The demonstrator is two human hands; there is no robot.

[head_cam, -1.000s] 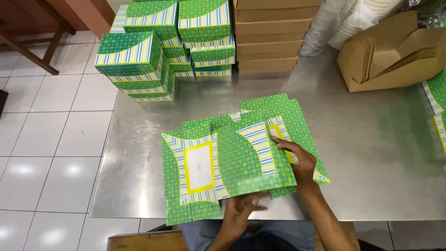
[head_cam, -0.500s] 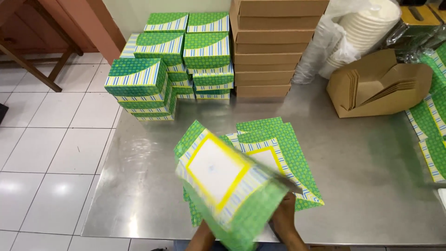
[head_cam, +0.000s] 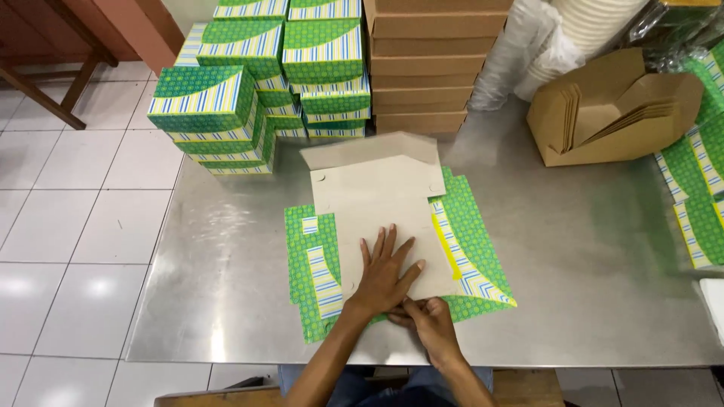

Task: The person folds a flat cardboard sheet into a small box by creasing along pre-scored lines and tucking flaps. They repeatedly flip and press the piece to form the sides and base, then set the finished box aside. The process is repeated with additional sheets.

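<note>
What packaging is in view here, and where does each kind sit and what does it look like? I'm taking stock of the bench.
Unfolded box blank: plain grey-brown side up, under the left hand and right hand.
Flat printed blanks: green, striped, beneath it.
Folded green boxes: stacked far left.
Plain brown boxes: stacked behind.
Brown carton: far right, holding flat brown sheets.
More green blanks: right edge.

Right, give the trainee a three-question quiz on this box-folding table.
1. True or false: the flat box blank under the hands lies plain brown side up.
2. Which hand presses flat on it? A left hand B right hand
3. What stands behind the blank on the steel table?

Key: 1 true. 2 A; the right hand pinches its near edge. 3 Stacks of folded green boxes and brown boxes.
</note>
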